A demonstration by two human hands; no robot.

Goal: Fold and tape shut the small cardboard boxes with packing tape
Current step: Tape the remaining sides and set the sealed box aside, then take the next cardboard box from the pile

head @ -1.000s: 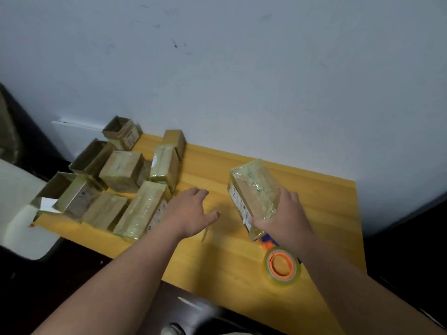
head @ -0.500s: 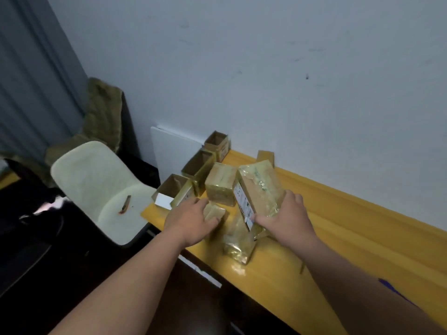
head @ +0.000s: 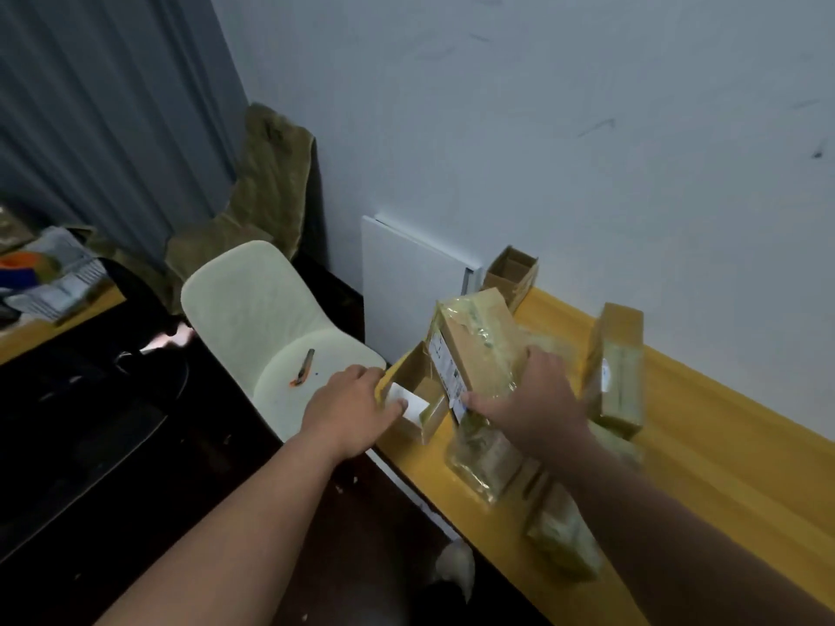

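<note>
Right hand grips taped box tilted; left hand pinches open box at table edge — risk: it tips off.

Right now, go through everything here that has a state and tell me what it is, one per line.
taped box: sealed, held tilted by right hand
open box: unsealed, left hand at its edge
back box: open
upright box: taped shut, standing on end
utility knife: lying on chair
</note>
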